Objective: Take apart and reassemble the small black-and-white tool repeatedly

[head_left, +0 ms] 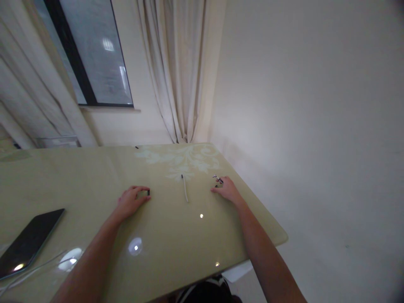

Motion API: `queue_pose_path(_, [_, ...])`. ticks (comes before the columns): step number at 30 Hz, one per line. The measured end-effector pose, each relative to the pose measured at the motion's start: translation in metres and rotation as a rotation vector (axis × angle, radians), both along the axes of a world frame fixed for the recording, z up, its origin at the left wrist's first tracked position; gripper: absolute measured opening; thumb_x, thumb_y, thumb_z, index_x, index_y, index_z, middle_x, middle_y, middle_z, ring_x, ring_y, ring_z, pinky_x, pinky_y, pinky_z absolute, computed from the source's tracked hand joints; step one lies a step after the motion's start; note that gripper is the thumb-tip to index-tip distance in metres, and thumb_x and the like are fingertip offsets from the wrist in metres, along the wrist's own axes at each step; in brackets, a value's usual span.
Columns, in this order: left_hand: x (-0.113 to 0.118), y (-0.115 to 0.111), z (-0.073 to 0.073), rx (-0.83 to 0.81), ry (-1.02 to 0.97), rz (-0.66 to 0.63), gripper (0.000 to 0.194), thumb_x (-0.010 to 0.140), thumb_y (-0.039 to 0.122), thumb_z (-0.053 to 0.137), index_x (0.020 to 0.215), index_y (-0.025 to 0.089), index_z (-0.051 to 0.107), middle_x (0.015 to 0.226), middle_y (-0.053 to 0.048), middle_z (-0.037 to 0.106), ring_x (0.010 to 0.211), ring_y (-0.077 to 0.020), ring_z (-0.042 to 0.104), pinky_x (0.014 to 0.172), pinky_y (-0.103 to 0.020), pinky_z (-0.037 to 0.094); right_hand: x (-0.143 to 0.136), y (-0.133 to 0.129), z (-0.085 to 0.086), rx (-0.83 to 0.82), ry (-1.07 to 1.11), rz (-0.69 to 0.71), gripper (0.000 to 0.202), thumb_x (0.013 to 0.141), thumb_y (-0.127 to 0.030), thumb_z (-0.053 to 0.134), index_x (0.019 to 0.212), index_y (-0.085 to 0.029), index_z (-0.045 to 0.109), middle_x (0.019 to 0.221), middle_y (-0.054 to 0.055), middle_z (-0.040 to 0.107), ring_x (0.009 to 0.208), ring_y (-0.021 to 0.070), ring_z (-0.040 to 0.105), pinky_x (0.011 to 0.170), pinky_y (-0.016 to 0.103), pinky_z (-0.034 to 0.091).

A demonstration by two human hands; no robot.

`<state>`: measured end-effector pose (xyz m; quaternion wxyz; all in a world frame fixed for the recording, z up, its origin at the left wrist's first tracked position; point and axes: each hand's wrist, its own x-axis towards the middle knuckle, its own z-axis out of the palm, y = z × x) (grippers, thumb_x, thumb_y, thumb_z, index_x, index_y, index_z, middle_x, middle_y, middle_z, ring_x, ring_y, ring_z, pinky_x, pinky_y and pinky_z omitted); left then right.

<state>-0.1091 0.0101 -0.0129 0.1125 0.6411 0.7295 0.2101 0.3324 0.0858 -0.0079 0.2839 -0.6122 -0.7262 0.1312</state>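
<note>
Pinching a dark piece [148, 192] is the left hand [130, 203]; the right hand [229, 190] touches a metal piece [216, 177], grip unclear.

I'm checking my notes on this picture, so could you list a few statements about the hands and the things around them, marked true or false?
1. The left hand pinches a small black piece. True.
2. A thin pale piece lies on the table between the hands. True.
3. The tablet stands upright at the right. False: the tablet lies flat at the left.
4. The right hand touches the curtain. False: the right hand is at the table, a small shiny thing at its fingers.
</note>
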Motion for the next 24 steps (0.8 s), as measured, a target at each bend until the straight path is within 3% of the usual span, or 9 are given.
queue_pose_path(7, [-0.004, 0.0, -0.008, 0.057, -0.003, 0.034, 0.043, 0.081, 0.052, 0.064, 0.114, 0.027, 0.076, 0.124, -0.011, 0.069, 0.112, -0.0316, 0.063, 0.094, -0.041, 0.049, 0.003, 0.0, 0.004, -0.072, 0.057, 0.059, 0.03, 0.067, -0.034, 0.087, 0.088, -0.017, 0.076, 0.089, 0.007, 0.071, 0.083, 0.023, 0.065, 0.073, 0.03, 0.045])
queue_pose_path(12, [0.003, 0.0, -0.003, 0.112, -0.139, 0.025, 0.044, 0.075, 0.051, 0.068, 0.109, 0.025, 0.076, 0.117, -0.009, 0.072, 0.092, -0.0277, 0.068, 0.085, -0.039, 0.052, 0.005, 0.001, 0.005, -0.07, 0.049, 0.116, 0.015, 0.074, -0.026, 0.081, 0.086, -0.019, 0.076, 0.088, 0.006, 0.071, 0.084, 0.0221, 0.063, 0.074, 0.029, 0.043])
queue_pose_path(16, [0.029, -0.001, 0.008, 0.217, -0.272, -0.096, 0.045, 0.071, 0.054, 0.07, 0.104, 0.024, 0.073, 0.108, -0.007, 0.075, 0.09, -0.0274, 0.065, 0.08, -0.037, 0.053, 0.002, 0.002, 0.006, -0.012, 0.028, 0.091, 0.013, 0.078, -0.023, 0.079, 0.089, -0.018, 0.076, 0.093, 0.007, 0.068, 0.088, 0.0216, 0.06, 0.078, 0.029, 0.042])
queue_pose_path(20, [0.069, -0.011, 0.02, 0.404, -0.306, -0.238, 0.041, 0.077, 0.055, 0.073, 0.105, 0.024, 0.072, 0.105, -0.007, 0.074, 0.087, -0.025, 0.062, 0.085, -0.039, 0.051, -0.024, -0.008, 0.014, 0.092, 0.215, 0.094, 0.016, 0.084, -0.032, 0.075, 0.091, -0.018, 0.073, 0.088, 0.004, 0.064, 0.079, 0.0177, 0.056, 0.075, 0.027, 0.041])
queue_pose_path(24, [0.1, -0.025, 0.03, 0.538, -0.29, -0.328, 0.04, 0.08, 0.054, 0.077, 0.106, 0.024, 0.07, 0.102, -0.006, 0.072, 0.086, -0.0233, 0.06, 0.086, -0.039, 0.049, -0.08, -0.031, 0.03, -0.048, 0.476, 0.405, 0.035, 0.09, -0.049, 0.067, 0.074, -0.018, 0.068, 0.065, -0.002, 0.052, 0.063, 0.0133, 0.046, 0.061, 0.025, 0.032])
